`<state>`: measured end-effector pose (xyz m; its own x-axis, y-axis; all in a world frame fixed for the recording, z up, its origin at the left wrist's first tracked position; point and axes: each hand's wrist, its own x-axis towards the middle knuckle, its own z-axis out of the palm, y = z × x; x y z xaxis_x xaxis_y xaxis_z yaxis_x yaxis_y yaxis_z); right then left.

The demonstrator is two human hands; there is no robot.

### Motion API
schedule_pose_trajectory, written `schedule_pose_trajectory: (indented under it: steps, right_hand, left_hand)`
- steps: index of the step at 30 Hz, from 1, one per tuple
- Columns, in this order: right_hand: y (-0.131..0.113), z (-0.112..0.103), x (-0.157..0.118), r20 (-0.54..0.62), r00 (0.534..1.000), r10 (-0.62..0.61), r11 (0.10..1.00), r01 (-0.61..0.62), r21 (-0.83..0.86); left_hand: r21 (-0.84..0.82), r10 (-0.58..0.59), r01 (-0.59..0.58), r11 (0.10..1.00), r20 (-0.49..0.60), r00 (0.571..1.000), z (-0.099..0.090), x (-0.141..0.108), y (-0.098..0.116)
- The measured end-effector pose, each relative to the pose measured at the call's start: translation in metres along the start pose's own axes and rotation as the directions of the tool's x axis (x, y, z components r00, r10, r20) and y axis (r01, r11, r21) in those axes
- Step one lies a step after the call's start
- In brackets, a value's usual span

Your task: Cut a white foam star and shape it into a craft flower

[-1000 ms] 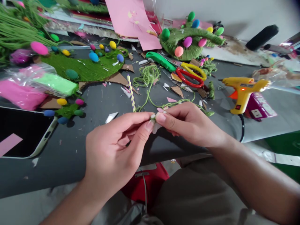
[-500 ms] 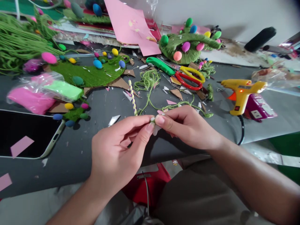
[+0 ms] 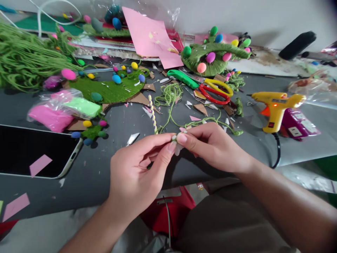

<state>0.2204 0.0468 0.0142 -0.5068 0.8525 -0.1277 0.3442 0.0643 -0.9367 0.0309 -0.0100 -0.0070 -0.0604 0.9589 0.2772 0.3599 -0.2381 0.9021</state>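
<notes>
Over the front of the grey table, my left hand (image 3: 137,165) pinches a tiny green-and-white piece (image 3: 174,138) between thumb and forefinger. My right hand (image 3: 214,146) meets it there, thumb and fingertips closed on the same piece; most of it is hidden by the fingers, so its kind does not show. A pale scrap (image 3: 179,149) pokes out below the fingertips. Just beyond my hands lies loose green yarn (image 3: 170,95), one strand running behind the right fingers. Left of the yarn is a patterned paper stick (image 3: 152,114).
A yellow glue gun (image 3: 279,102) with a lit light stands at right by a purple packet (image 3: 300,123). Scissors (image 3: 217,97), a green-handled tool (image 3: 183,78), cardboard scraps and yarn-wrapped shapes (image 3: 105,88) lie behind. At left are a phone (image 3: 28,151) and bagged clay (image 3: 51,117).
The whole view has shifted, so the table's things sit farther right in the picture. Both hands keep the same pinch on the small piece, with hardly any finger movement.
</notes>
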Motion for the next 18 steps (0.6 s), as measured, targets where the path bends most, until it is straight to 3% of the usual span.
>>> schedule_pose_trajectory:
  steps: [18]
  right_hand:
    - [-0.0013, -0.0019, -0.0005, 0.018, 1.000, 0.005, 0.999, -0.005, 0.037]
  left_hand:
    - [-0.026, -0.012, 0.012, 1.000, 0.007, 1.000, -0.0007, 0.0014, 0.0026]
